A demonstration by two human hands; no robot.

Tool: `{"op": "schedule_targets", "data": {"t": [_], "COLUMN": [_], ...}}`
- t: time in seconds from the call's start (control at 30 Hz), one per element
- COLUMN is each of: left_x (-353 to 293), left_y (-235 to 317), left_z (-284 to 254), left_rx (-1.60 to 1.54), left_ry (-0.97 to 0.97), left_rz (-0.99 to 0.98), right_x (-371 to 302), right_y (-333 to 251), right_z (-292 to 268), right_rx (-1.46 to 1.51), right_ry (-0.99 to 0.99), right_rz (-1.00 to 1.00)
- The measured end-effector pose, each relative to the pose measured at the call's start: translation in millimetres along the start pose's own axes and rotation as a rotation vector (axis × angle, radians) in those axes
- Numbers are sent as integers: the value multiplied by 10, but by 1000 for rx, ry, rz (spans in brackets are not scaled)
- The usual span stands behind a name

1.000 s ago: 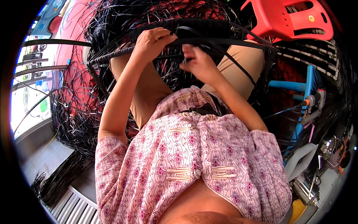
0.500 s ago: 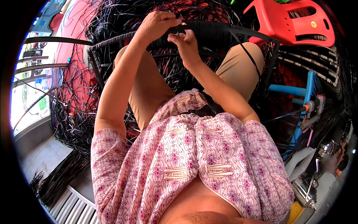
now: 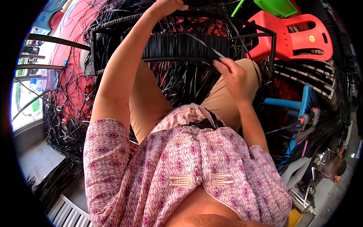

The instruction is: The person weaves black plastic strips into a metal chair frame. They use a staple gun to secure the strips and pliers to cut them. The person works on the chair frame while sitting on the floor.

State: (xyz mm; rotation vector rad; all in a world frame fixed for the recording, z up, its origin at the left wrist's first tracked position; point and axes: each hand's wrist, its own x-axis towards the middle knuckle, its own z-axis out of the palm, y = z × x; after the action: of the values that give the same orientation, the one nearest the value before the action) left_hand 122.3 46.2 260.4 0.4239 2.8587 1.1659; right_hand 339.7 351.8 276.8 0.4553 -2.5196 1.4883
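Black chair-like frame [image 3: 273, 56] sits across the person's knees, its middle a panel [image 3: 177, 46] of tightly wound black strip. Right hand [image 3: 233, 77] has thumb and fingers together, pinching 1 loose strip [image 3: 206, 44] that slants from the panel down to the fingertips. Left hand [image 3: 166, 7] is at the far bar of the frame, near the top edge; fingers partly hidden, cannot tell if clamped on anything. Surface below: red floor covering [image 3: 73, 56], heaped with tangled black strips [image 3: 62, 130]. Lower left, grey tile floor [image 3: 36, 147], with a bundle of black strips [image 3: 62, 185] lying beside a pale slatted piece [image 3: 68, 216]. Far left, bright opening [image 3: 24, 102] to outside, dark bars across it. Upper right, red plastic chair [image 3: 310, 38], green plastic item [image 3: 278, 7] behind it. Below the chair, black-and-white banded piece [image 3: 308, 73], then blue frame [image 3: 303, 113] with a metal-and-orange fitting [image 3: 308, 119] on it. Lower right, shiny metal pot [image 3: 302, 198], yellow item [image 3: 294, 218] next to it. Rim areas curved, detail there too small to read.
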Motion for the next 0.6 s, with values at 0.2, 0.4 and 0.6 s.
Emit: {"op": "schedule_targets", "data": {"t": [0.2, 0.4, 0.6], "left_x": [623, 864, 839], "left_y": [-609, -702, -623], "left_z": [98, 154, 109], "left_rx": [893, 965, 784], "left_ry": [-67, -162, -240], "left_rz": [620, 530, 397], "right_x": [-644, -1443, -1395], "right_y": [202, 187, 193], "right_z": [-1905, -3366, -2976], "right_rx": [-981, -1295, -1060], "right_ry": [213, 876, -120], "right_rz": [-105, 480, 949]}}
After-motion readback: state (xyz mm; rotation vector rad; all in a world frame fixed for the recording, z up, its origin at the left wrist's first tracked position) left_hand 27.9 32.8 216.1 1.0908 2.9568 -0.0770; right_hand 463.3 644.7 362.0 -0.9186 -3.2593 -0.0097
